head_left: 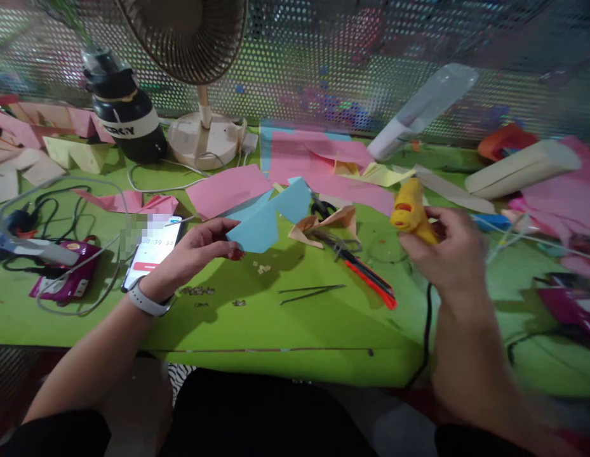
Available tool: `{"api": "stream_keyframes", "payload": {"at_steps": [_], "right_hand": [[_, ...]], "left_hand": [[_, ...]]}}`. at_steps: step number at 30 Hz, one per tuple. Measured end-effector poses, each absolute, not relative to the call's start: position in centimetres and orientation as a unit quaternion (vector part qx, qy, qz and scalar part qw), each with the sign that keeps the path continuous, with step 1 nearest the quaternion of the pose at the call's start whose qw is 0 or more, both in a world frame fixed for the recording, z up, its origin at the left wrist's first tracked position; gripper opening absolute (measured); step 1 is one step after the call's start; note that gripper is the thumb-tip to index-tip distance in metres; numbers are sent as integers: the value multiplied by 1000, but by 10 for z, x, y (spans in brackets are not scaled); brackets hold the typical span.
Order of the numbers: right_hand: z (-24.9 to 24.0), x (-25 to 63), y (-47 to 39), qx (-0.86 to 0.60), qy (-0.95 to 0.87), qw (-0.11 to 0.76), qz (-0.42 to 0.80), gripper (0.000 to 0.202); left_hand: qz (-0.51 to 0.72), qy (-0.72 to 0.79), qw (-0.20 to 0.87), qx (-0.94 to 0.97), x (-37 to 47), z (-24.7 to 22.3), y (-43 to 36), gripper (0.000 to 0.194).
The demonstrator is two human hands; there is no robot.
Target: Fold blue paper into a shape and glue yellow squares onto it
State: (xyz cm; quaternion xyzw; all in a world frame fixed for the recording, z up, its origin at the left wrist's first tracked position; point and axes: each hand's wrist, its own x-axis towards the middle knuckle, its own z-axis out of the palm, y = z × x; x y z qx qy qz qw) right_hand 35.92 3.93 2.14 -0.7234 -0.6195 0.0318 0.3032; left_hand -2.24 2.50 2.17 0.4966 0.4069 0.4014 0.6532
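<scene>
My left hand (209, 245) pinches the left edge of a folded light blue paper (257, 230), held up over the green table (295, 330). On the right, my right hand (449, 251) is wrapped round a yellow tool (411, 212) that looks like a glue gun; its tip is hard to make out. Between the hands lie a folded peach paper (323, 225), black-handled scissors (323, 208), a red and black cutter (371, 282) and thin tweezers (311, 292). Small dark bits (197, 291) lie below my left hand.
A lit phone (154, 251) rests beside my left wrist. Behind stand a fan (204, 136) and a black jar (133, 117). Pink sheets (230, 190) spread across the back. Cables and a purple box (68, 279) lie left; a paper roll (523, 168) lies right. A black cord (427, 330) hangs over the front edge.
</scene>
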Motion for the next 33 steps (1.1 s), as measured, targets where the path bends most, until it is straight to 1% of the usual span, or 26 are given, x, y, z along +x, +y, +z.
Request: {"api": "stream_keyframes", "payload": {"at_steps": [2,5,6,8,12,14,16,18,20,22,23,24,25,26,27,29,32,33], "right_hand": [[20,356,39,-713,-635,296,-28,41],[22,355,40,-706,-654,269,-30,41],[23,357,41,-714,-656,241,-39,41],[23,362,43,-737,-657,153,-42,43],[17,374,48,-756,-653,-21,34,43],[15,378,49,-754,-650,-72,64,44],[16,380,50,-750,-653,-85,62,48],[20,377,53,-743,-668,-36,32,51],[23,371,62,-721,-690,58,25,55],[24,363,77,-683,-713,136,82,63],[24,358,85,-666,-723,143,116,62],[22,354,94,-647,-736,131,149,54],[21,351,102,-626,-749,116,182,41],[20,348,110,-608,-756,122,207,29],[20,346,118,-603,-751,151,224,23],[21,344,134,-615,-706,253,243,15],[28,340,164,-653,-582,423,239,6],[30,338,175,-661,-541,465,233,11]], "left_hand": [[406,416,646,495,-22,23,25,31],[409,423,638,497,-22,23,26,33],[411,423,636,497,-21,23,26,34],[418,426,630,497,-20,23,26,34],[443,426,614,495,-20,23,27,30],[457,420,610,494,-21,23,28,30],[466,419,607,488,-22,23,28,30],[469,425,607,480,-23,23,28,30],[468,432,607,475,-23,23,28,31],[467,433,608,474,-23,23,29,31],[468,432,608,474,-23,23,29,31],[469,430,608,474,-23,23,29,30],[471,427,609,474,-24,23,29,29],[474,424,609,474,-24,23,29,29],[475,422,610,474,-24,23,29,28],[473,421,611,475,-25,23,29,28],[464,425,615,475,-25,23,30,27],[462,426,616,475,-25,22,30,26]]}}
